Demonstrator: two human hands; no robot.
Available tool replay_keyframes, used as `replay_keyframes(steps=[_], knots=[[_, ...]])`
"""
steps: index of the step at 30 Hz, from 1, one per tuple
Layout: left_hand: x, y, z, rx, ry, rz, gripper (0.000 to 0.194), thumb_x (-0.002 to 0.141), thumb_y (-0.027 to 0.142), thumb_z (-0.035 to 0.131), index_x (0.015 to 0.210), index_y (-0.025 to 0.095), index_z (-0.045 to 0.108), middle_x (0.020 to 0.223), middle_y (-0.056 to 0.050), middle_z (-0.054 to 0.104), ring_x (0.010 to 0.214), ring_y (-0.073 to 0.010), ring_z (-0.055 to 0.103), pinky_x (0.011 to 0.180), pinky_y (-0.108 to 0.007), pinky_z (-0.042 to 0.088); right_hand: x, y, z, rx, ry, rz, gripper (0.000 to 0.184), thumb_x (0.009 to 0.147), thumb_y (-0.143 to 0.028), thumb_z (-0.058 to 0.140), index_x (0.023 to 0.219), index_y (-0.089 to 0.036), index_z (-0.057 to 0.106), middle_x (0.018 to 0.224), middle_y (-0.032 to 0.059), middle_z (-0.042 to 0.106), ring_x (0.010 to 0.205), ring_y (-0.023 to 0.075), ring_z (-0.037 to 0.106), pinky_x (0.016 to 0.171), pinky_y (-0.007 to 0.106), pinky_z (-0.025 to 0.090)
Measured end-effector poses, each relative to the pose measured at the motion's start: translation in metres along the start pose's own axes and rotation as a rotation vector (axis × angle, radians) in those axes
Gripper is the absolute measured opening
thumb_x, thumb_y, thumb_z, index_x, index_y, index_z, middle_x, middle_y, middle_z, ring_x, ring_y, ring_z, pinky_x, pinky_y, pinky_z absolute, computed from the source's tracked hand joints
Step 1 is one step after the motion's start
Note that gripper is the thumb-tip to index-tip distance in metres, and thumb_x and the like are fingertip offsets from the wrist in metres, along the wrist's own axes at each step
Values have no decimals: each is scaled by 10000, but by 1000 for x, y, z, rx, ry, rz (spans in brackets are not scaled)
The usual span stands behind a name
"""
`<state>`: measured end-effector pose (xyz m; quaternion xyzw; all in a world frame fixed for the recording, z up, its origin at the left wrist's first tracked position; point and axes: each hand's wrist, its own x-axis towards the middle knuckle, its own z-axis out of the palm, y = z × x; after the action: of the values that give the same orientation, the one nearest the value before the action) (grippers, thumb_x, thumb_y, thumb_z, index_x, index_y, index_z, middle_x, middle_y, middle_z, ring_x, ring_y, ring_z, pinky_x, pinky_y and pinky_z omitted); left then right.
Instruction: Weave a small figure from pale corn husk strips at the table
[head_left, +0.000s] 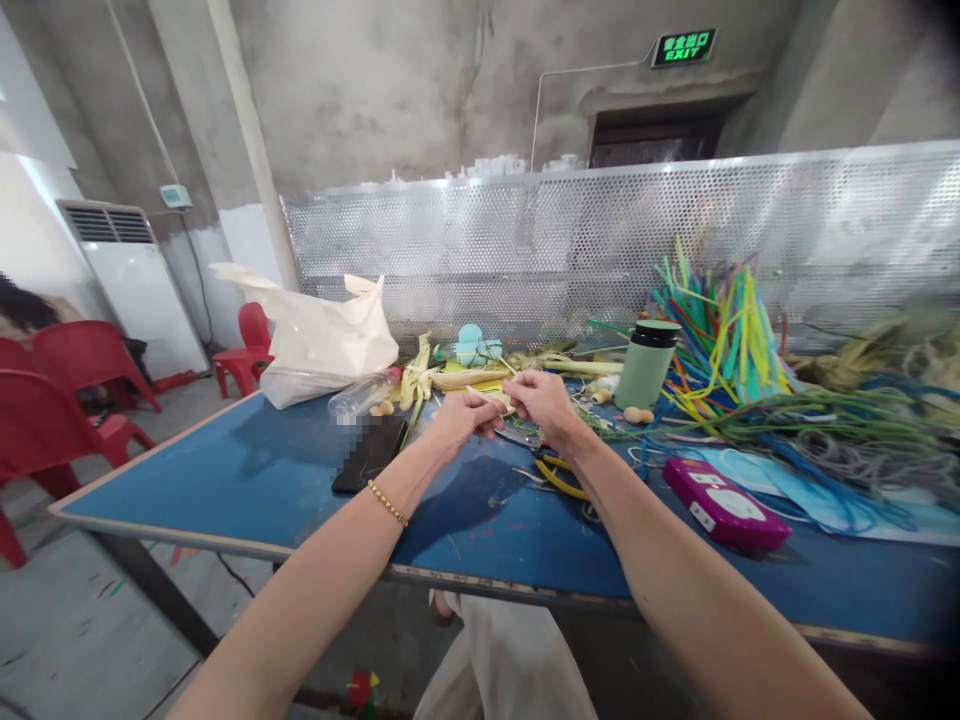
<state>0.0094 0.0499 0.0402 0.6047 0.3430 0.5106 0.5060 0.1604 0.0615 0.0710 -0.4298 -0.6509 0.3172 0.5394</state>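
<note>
At twelve o'clock, our left hand [469, 417] and right hand [541, 402], both narrowed, pinch a thin pale strip [482, 397]; light, even tension should prevent creasing.

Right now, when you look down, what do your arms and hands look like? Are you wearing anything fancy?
I have two bare human hands, with no glove on the left hand or the right hand. A gold-coloured, beaded bracelet circles my left wrist; none shows on my right. No sleeves show on my forearms.
</note>
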Motion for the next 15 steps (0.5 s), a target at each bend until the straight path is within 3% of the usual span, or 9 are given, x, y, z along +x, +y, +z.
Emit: replay_keyframes(steps=[5,9,15], knots=[[-1,1,-4,-117,-62,5,232,715,300,770,742,91,672,782,-89,710,551,-99,573,565,-252,410,5,4,-4,-66,5,-23,368,710,-477,689,561,-177,539,416,-40,474,374,77,402,399,218,284],[-1,3,-4,-143,-30,-12,169,730,209,737,806,94,638,785,-92,721,575,-114,619,593,-249,441,4,3,-4,-96,-34,12,346,764,-474,651,632,-160,585,548,-1,583,426,88,476,412,217,320],[-1,3,-3,-125,30,-23,226,732,199,749,800,139,542,710,-72,716,543,-149,652,519,-235,425,-2,-2,-4,-55,-245,-23,364,707,-490,712,658,-136,639,548,-12,569,494,86,453,463,217,323]])
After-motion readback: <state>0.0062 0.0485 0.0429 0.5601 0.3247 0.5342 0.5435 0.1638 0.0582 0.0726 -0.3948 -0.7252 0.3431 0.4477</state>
